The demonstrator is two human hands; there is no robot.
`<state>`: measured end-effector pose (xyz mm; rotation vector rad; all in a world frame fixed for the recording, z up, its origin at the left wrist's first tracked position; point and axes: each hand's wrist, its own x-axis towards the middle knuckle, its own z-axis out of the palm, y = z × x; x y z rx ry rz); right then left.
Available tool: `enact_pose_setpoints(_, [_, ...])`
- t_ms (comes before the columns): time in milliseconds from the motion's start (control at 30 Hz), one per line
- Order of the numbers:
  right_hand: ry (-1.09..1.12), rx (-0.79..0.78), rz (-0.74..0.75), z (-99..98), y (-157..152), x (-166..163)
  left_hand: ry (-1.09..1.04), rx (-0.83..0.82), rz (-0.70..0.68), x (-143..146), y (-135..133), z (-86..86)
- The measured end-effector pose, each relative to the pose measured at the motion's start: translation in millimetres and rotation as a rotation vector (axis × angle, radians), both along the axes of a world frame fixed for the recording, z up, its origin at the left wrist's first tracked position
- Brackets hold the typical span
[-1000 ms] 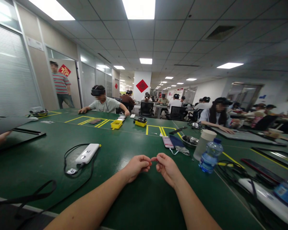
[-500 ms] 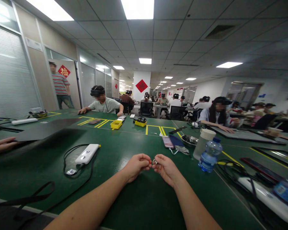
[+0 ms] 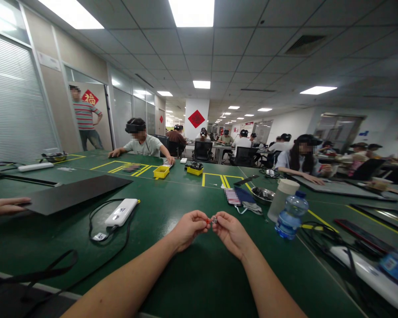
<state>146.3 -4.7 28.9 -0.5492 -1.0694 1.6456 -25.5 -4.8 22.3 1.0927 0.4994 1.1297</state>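
Both hands meet above the green table (image 3: 172, 278), fingertips close together. Between the thumb and fingers of my left hand (image 3: 193, 227) is a small red piece (image 3: 208, 221), mostly covered by the fingertips. My right hand (image 3: 230, 232) pinches a small silver metal piece (image 3: 214, 220). The two pieces are side by side; whether they touch I cannot tell, and their exact kind is too small to make out.
To the left lies a white power bank (image 3: 121, 213) with a black cable. A blue water bottle (image 3: 291, 215), a pale tumbler (image 3: 280, 198) and a metal bowl (image 3: 262, 194) stand at right. Another person's hand (image 3: 8, 206) holds a dark flat panel (image 3: 81, 193).
The silver piece has turned slightly in my right fingers, and more of the red piece shows. At left, the other person's dark panel has tilted and moved right.
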Motion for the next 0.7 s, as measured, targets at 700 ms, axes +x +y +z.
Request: enact_pose_setpoints(700, [-0.425,0.140,-0.179,-6.2,1.4,-4.1,0.161,0.042,0.194,-0.5,5.6,-2.5])
